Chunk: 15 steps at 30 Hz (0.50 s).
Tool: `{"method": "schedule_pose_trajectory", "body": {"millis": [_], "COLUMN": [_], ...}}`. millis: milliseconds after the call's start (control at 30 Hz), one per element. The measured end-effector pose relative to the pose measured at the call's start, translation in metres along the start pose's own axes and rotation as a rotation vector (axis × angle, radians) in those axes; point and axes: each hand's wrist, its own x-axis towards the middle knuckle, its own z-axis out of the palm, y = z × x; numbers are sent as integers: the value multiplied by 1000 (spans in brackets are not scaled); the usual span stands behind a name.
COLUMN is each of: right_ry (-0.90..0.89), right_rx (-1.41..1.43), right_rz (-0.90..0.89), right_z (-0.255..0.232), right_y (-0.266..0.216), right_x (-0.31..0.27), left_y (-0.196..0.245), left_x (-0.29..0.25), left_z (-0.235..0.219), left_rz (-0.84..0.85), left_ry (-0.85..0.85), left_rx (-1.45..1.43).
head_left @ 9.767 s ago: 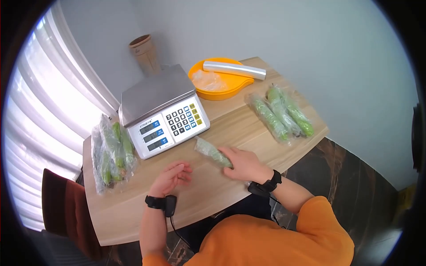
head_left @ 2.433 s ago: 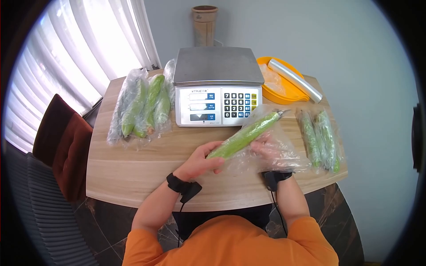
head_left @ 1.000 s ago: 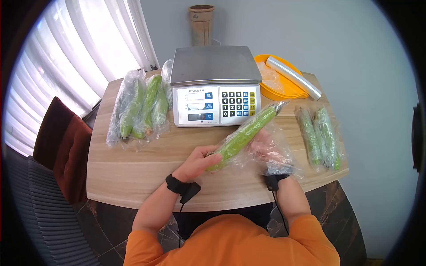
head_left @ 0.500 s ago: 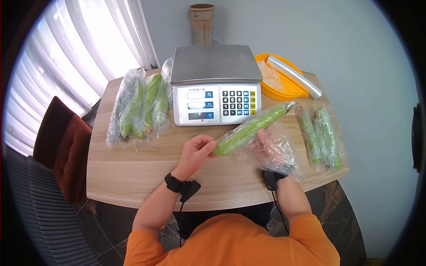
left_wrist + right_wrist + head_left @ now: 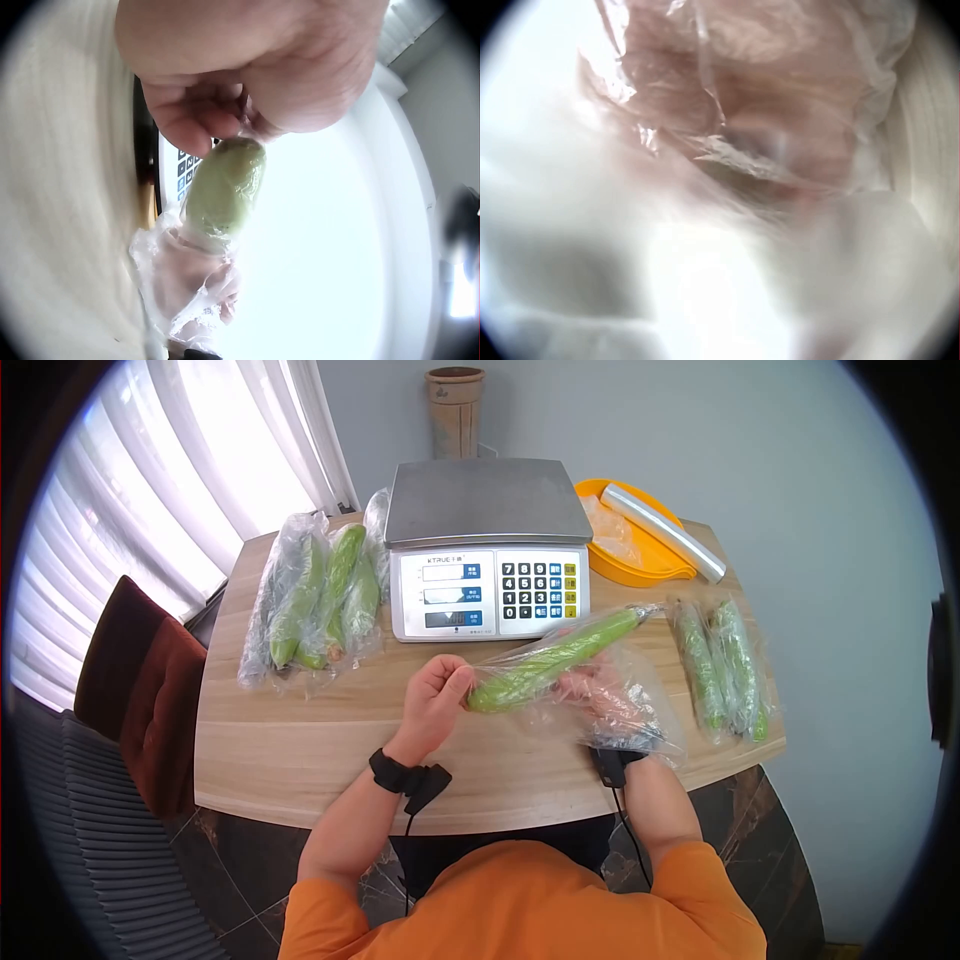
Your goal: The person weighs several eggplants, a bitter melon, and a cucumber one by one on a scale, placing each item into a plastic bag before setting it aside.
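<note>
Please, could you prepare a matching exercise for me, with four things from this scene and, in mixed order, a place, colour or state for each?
1. held vegetable
2. roll
3. scale
4. vase

A. lying partly over the orange tray
B. tan, behind the scale
C. green, in clear plastic
D. has a keypad

Pairs: 1-C, 2-A, 3-D, 4-B

Left hand (image 5: 436, 695) now at gourd's tip (image 5: 484, 696)
</note>
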Motion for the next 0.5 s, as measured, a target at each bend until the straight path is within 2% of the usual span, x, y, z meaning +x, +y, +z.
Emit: {"method": "schedule_pose_trajectory", "body": {"millis": [133, 233, 333, 500], "right_ry": [-46, -47, 33, -11], "right_rx": [33, 99, 140, 205], "right_rz": [34, -18, 36, 86], "right_z": [-2, -3, -2, -9], "right_y": [0, 1, 2, 15], "right_x": [1, -4, -3, -2], "left_y": [1, 2, 8, 4], "left_x": [-1, -1, -2, 0], "left_z": [-6, -8, -6, -10], "left_rz": [-30, -56, -43, -30], "left_ry": [-76, -101, -129, -121], "left_rx": [-104, -193, -263, -353]}}
